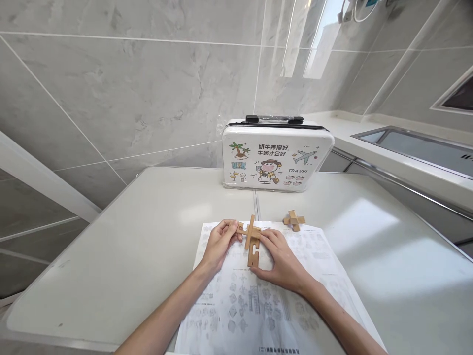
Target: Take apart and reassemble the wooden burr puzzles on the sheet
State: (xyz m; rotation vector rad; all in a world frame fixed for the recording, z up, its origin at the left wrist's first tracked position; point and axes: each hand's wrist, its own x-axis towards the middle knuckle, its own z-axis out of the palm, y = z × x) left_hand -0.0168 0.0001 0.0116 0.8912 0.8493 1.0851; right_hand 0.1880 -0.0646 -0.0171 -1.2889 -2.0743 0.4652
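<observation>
Both my hands work on a wooden puzzle cross (251,239) of notched bars, held over a printed instruction sheet (258,305). My left hand (218,244) pinches the left end of the crosswise bar. My right hand (281,259) grips the right side, its fingers closed around the pieces and its thumb under the long upright bar. A second, assembled wooden puzzle (294,220) lies alone on the sheet's far right corner, out of both hands.
A white table (129,246) carries everything. A small white case (275,158) with cartoon prints and the word TRAVEL stands at the table's far edge against the tiled wall. A counter with a sink (417,148) runs along the right.
</observation>
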